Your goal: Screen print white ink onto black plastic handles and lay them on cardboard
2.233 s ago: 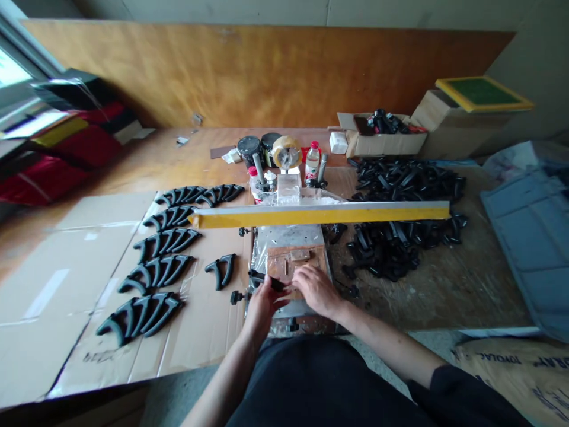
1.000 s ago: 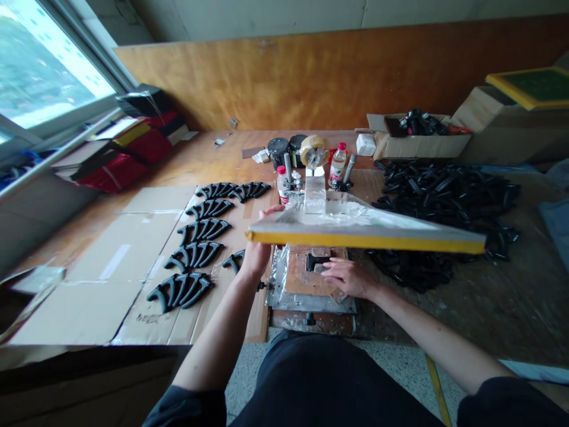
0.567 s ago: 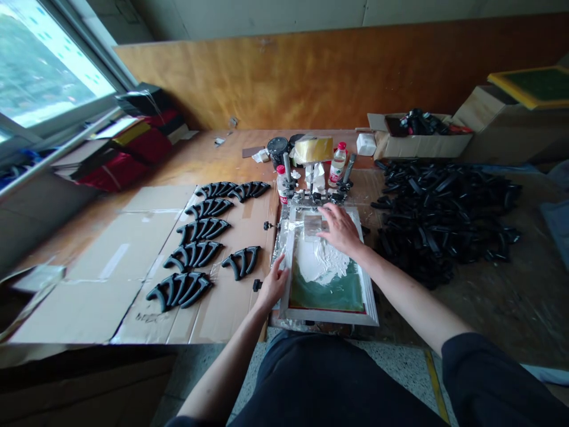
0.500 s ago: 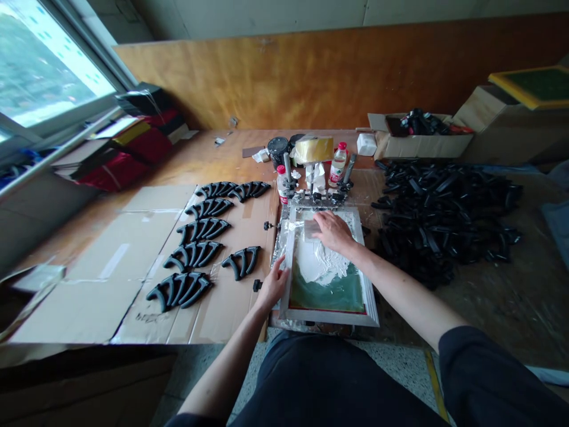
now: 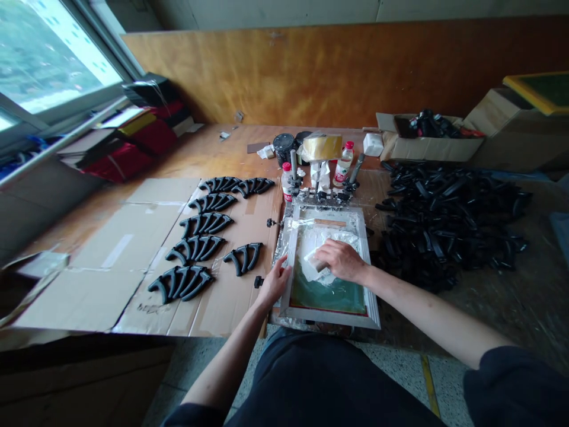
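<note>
A screen printing frame (image 5: 374, 314) with a metal rim and a green mesh lies in front of me, white ink (image 5: 349, 239) smeared over its upper and middle part. My right hand (image 5: 341, 260) is closed round a small pale scraper (image 5: 318, 264), whose edge is down in the ink near the middle of the mesh. At the frame's left rim, my left hand (image 5: 276, 281) grips the edge with its fingers. A brown strip (image 5: 329, 223) lies across the far end of the frame. Clamps (image 5: 320, 194) hold the frame at its far side.
Black curved, ribbed parts (image 5: 195, 248) lie in rows on cardboard (image 5: 102, 296) to the left. A big heap of black parts (image 5: 448, 225) fills the right. Behind the clamps stand red-capped bottles (image 5: 344, 165), a dark tub (image 5: 283, 148) and a tape roll (image 5: 320, 147).
My right hand has drawn the scraper from the far part of the mesh towards me, uncovering the brown strip. My left hand stays on the rim. The view has shifted slightly.
</note>
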`<control>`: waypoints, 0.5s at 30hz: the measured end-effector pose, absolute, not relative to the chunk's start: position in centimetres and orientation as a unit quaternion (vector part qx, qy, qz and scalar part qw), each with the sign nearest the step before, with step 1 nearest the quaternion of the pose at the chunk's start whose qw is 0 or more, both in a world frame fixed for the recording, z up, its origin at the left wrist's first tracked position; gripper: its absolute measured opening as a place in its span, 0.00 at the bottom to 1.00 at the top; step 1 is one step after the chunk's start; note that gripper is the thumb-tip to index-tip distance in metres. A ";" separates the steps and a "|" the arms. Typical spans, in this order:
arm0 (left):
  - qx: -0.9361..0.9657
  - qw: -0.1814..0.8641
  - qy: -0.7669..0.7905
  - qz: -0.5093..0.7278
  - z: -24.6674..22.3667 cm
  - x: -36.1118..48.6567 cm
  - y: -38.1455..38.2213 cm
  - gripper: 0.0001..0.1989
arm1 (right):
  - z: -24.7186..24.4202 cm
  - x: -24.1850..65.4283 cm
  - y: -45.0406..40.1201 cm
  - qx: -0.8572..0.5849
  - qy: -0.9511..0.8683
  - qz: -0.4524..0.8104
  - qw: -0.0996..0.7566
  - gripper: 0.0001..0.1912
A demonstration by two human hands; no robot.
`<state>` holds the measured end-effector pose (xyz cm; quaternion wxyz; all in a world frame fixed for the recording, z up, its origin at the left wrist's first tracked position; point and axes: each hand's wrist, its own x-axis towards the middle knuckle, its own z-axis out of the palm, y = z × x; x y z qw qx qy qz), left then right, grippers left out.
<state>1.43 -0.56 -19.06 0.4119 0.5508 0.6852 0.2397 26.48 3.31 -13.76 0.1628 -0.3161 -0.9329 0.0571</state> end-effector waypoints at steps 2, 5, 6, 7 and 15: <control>0.547 0.412 0.683 0.254 -19.1 1.5 -0.6 0.28 | -14.9 26.4 2.2 -0.304 -0.934 0.021 0.185 0.10; 0.546 0.413 0.679 0.264 -19.2 1.5 -0.6 0.28 | -15.7 26.9 0.9 -0.277 -0.943 0.029 0.182 0.10; 0.546 0.414 0.679 0.263 -19.2 1.5 -0.6 0.28 | -15.5 26.9 0.9 -0.279 -0.942 0.045 0.178 0.09; 0.545 0.418 0.677 0.263 -19.2 1.5 -0.6 0.28 | -15.0 26.8 1.3 -0.291 -0.938 0.061 0.179 0.07; 0.483 0.530 0.600 0.356 -11.6 1.5 -0.6 0.30 | -8.6 28.3 11.0 -0.494 -0.805 0.100 0.313 0.24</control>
